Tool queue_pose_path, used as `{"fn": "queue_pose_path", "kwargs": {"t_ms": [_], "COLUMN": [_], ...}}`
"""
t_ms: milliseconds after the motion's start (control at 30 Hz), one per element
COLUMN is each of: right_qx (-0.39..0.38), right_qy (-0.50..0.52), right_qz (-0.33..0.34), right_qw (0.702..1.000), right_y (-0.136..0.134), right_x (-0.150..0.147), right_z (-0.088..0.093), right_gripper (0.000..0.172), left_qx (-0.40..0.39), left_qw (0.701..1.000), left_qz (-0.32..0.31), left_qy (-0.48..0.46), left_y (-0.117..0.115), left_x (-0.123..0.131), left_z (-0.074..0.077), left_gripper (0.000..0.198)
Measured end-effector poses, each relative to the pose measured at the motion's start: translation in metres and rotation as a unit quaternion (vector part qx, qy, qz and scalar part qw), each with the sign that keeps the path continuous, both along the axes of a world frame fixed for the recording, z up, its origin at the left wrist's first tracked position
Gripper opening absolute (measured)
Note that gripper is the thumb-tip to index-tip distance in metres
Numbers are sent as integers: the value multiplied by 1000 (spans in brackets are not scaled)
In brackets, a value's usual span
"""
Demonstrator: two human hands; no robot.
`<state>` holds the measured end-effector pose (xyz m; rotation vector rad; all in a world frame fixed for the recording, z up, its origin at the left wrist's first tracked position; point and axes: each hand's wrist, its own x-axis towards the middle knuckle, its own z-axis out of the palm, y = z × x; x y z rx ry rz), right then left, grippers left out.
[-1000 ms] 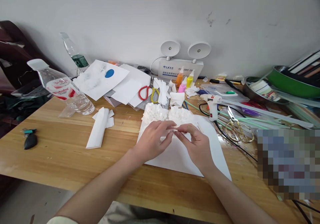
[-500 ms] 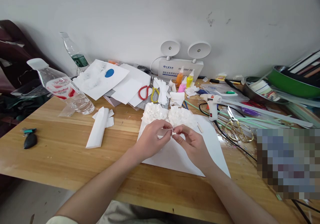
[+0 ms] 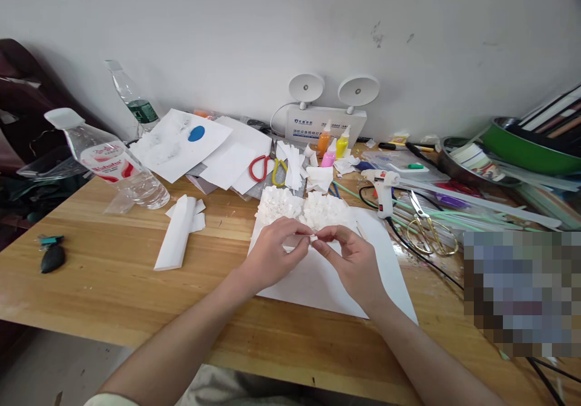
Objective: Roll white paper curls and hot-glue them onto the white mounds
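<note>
My left hand [image 3: 272, 255] and my right hand [image 3: 351, 261] meet fingertip to fingertip over a white sheet of paper [image 3: 327, 279] on the wooden table [image 3: 113, 273]. Together they pinch a small white paper piece [image 3: 313, 238] between thumbs and forefingers. Just beyond the hands, on the far end of the sheet, lie two clusters of white ruffled paper flowers [image 3: 304, 207].
A folded white paper strip [image 3: 177, 239] lies to the left, near two water bottles [image 3: 109, 164]. Loose sheets, red and yellow scissors [image 3: 267, 169], paint bottles [image 3: 333, 144], a glue gun [image 3: 384, 189], gold scissors [image 3: 426, 230] and glue sticks crowd the back and right. A black clip [image 3: 52, 258] sits far left.
Both hands have shifted slightly while keeping their pinch on the small paper piece; the fingers rework it. Nothing else on the table has moved.
</note>
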<state>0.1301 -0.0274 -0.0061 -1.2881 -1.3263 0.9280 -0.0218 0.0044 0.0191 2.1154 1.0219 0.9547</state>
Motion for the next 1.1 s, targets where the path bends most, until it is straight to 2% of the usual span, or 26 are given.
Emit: {"fn": "queue_pose_path", "kwargs": {"t_ms": [233,433,567,633,733,900,1100], "right_qx": [9,4,43,68,76,4,-18], "right_qy": [-33,-66,-118,-129,-111,-63,-22], "right_qz": [-9,-10,-1,-12,-16,17,31], "right_qw": [999,998,992,989,991,998,999], "right_y": [0,0,-1,-1,0,1,2], "right_x": [0,0,-1,-1,-1,0,2], "right_z": [-1,0,2,3,2,-3,-4], "right_gripper": [16,22,12,8,6,13,17], "left_qx": [16,78,97,87,31,-22,-26], "left_qw": [1000,995,991,993,998,999,998], "left_qz": [-23,-42,-30,-17,-2,-11,-10], "left_qy": [4,42,86,82,60,44,48], "left_y": [0,-1,-4,-4,-4,0,0], "left_x": [-1,-2,-2,-2,-2,-2,-2], "left_z": [1,-1,-2,-1,1,4,4], "left_gripper": [16,26,30,31,36,12,11]}}
